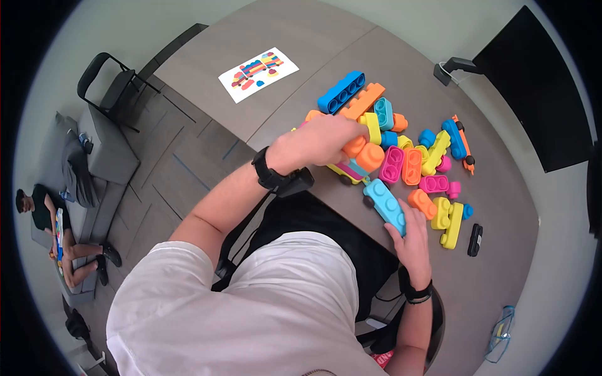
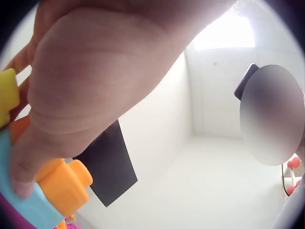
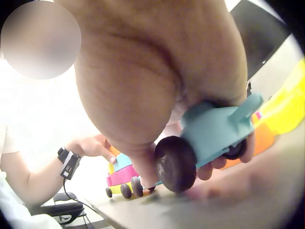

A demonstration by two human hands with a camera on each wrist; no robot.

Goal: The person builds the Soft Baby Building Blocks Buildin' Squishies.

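Observation:
My left hand (image 1: 320, 141) reaches over a toy car built of stacked blocks, gripping it from above. In the left wrist view the thumb lies against a light blue block (image 2: 43, 212), beside an orange block (image 2: 64, 188), while a yellow block (image 2: 8, 95) shows near the fingers. My right hand (image 1: 414, 235) holds a light blue wheeled car base (image 1: 385, 203) at its near end, close to the table edge. The right wrist view shows its dark wheel (image 3: 176, 164) and raised hitch (image 3: 248, 106). Beyond it, the stacked car's magenta layer (image 3: 119, 177) shows.
Loose blocks spread to the right, including a magenta block (image 1: 392, 164) and a long blue block (image 1: 342, 92). A printed picture sheet (image 1: 258, 74) lies on the table (image 1: 313, 31). A black device (image 1: 475, 240) and glasses (image 1: 500, 335) are farther right. Someone sits on a sofa (image 1: 113, 156).

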